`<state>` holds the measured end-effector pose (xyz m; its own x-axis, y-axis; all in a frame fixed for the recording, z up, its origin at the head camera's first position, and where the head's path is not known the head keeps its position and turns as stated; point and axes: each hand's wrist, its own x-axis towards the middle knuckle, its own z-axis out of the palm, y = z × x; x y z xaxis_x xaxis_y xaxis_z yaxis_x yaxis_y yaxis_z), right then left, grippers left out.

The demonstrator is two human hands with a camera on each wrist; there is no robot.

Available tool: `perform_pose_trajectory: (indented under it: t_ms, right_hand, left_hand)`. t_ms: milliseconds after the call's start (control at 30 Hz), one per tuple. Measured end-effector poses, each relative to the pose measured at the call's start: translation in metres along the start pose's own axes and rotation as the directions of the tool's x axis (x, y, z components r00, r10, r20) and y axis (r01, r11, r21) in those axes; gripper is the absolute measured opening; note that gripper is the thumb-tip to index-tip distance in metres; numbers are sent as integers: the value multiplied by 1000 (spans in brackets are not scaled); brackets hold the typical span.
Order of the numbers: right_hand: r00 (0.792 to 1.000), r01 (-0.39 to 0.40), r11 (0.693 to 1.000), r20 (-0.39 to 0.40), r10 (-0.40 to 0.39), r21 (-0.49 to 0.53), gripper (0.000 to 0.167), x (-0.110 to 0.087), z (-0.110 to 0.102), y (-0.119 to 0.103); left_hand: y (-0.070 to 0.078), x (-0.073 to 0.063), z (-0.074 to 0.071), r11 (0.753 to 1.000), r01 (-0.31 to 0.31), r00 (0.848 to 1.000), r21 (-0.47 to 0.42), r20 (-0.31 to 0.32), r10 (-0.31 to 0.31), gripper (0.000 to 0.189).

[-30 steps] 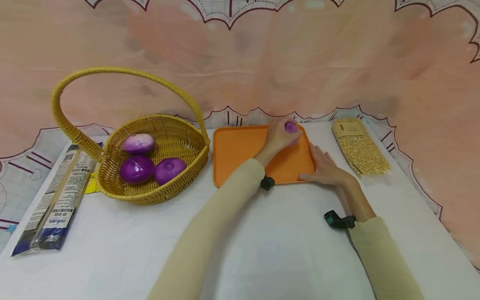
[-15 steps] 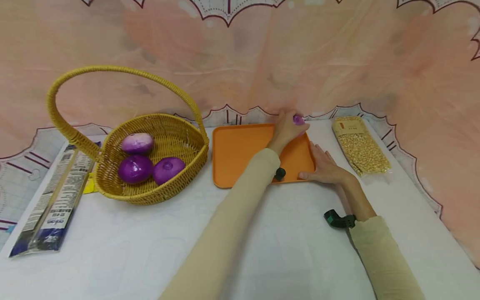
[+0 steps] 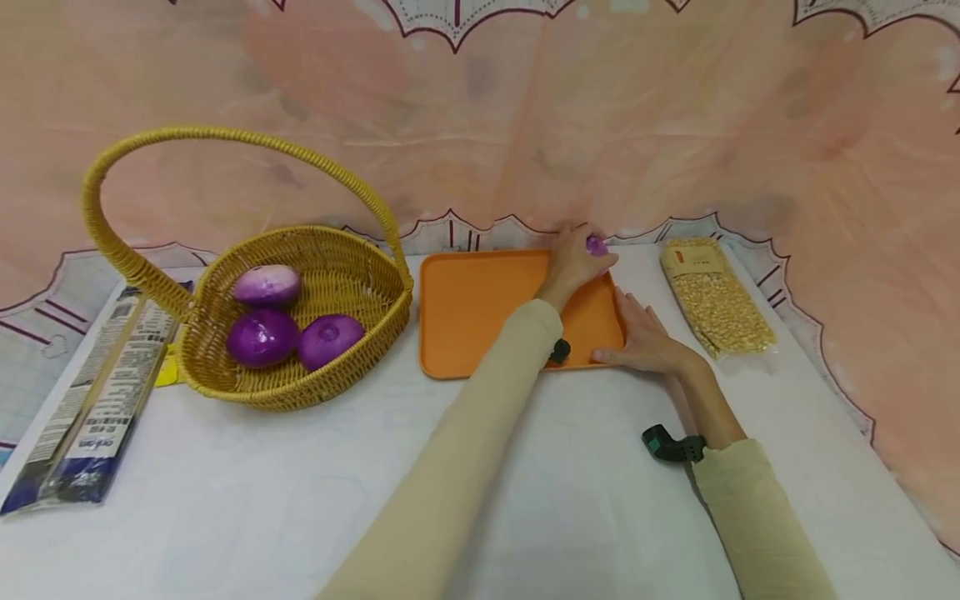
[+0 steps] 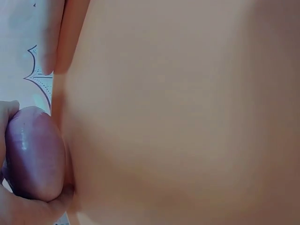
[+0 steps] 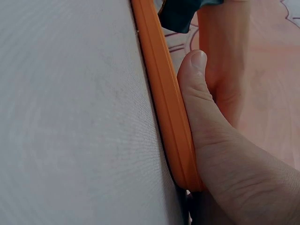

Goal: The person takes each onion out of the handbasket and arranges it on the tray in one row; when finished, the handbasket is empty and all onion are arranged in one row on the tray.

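Purple onion (image 3: 597,245) clamped in fingers of your left hand (image 3: 572,262), shifted right within last second, now steadier at far right corner of orange tray (image 3: 480,308); positioning looks nearly settled. Your right hand (image 3: 643,337), thumb spread from fingers, stays against tray's right edge.

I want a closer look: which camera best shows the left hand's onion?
The left wrist view: the onion looks large there, held by the left hand. The head view shows it small, partly hidden by that hand; the right wrist view doesn't show it.
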<state>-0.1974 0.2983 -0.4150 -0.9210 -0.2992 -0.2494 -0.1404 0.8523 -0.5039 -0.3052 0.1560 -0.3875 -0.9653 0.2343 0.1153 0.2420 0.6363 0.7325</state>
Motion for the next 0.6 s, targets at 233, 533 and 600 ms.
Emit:
perform_pose_trajectory:
  t_ms: [233, 533, 600]
  right_hand:
    - [1000, -1, 1000, -5, 1, -6, 117, 0, 2, -1]
    - [1000, 2, 1000, -8, -2, 0, 116, 0, 3, -1]
    - [1000, 2, 1000, -10, -2, 1, 116, 1, 3, -1]
  left_hand:
    - [-1, -1, 1, 1000, 12, 1000, 0, 17, -12, 36]
    - [-2, -2, 0, 999, 33, 999, 28, 24, -34, 35]
    - [-1, -2, 0, 998, 40, 999, 39, 26, -41, 35]
